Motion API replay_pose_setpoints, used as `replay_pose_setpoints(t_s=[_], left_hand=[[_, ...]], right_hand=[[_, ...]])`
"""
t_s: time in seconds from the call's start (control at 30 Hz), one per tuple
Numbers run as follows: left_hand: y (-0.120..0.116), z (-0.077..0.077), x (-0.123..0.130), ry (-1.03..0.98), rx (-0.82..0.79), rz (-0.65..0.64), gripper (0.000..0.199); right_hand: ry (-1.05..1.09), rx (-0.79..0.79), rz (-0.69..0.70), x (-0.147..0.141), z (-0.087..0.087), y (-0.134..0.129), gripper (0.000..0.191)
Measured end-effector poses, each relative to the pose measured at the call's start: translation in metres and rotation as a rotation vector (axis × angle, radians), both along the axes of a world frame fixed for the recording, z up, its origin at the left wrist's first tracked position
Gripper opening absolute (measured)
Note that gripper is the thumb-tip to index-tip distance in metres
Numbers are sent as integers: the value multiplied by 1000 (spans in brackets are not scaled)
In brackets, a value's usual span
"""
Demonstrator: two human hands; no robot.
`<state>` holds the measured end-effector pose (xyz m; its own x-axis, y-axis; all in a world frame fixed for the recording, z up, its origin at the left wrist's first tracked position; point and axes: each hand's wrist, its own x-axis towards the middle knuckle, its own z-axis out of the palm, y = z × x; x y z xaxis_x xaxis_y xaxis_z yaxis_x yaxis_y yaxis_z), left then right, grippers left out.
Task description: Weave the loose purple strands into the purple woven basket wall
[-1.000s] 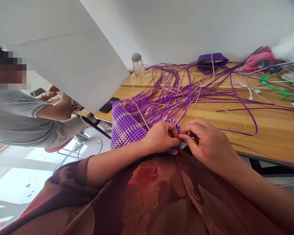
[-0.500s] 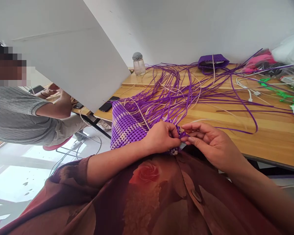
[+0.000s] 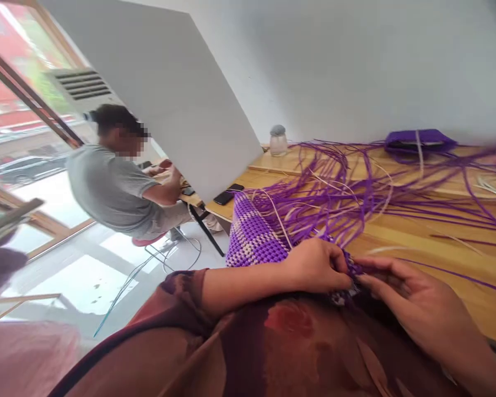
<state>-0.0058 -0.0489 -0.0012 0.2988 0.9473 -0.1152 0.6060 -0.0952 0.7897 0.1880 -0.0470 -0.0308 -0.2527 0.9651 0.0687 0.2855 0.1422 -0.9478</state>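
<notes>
A half-woven purple and white basket (image 3: 252, 237) rests against my lap at the edge of the wooden table (image 3: 434, 242). Long purple and cream strands (image 3: 347, 193) fan out from it across the table. My left hand (image 3: 314, 266) pinches the basket's woven edge. My right hand (image 3: 413, 306) meets it from the right, fingertips on the same edge and on a purple strand. My patterned brown sleeve fills the bottom of the view.
A white partition (image 3: 182, 99) stands to the left. Beyond it a person in a grey shirt (image 3: 107, 187) sits at another desk. A black phone (image 3: 228, 195), a small jar (image 3: 278, 141) and a finished purple woven piece (image 3: 419, 141) lie on the table.
The view has swung to the left, showing the window and the seated person. My hands stay together at the basket's edge, with the right fingers stretched flatter.
</notes>
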Motion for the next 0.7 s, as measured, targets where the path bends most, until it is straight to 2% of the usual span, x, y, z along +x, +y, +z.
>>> replay_pose_setpoints(t_s=[0.1, 0.3, 0.5, 0.57, 0.63, 0.7], left_hand=[[2, 2, 0, 24, -18, -1, 19], [3, -4, -1, 24, 5, -16, 20], [5, -7, -1, 94, 36, -37, 23], [3, -4, -3, 117, 62, -93, 25], [-4, 6, -8, 135, 193, -201, 28], [-18, 21, -17, 168, 463, -273, 31]], right_hand=[[44, -42, -4, 0, 0, 2, 35], [48, -95, 84, 1, 3, 2, 39], [-82, 76, 95, 0, -7, 8, 36], [-123, 134, 110, 2, -14, 9, 35], [-141, 141, 111, 7, -24, 12, 32], [-139, 161, 49, 11, -35, 14, 34]])
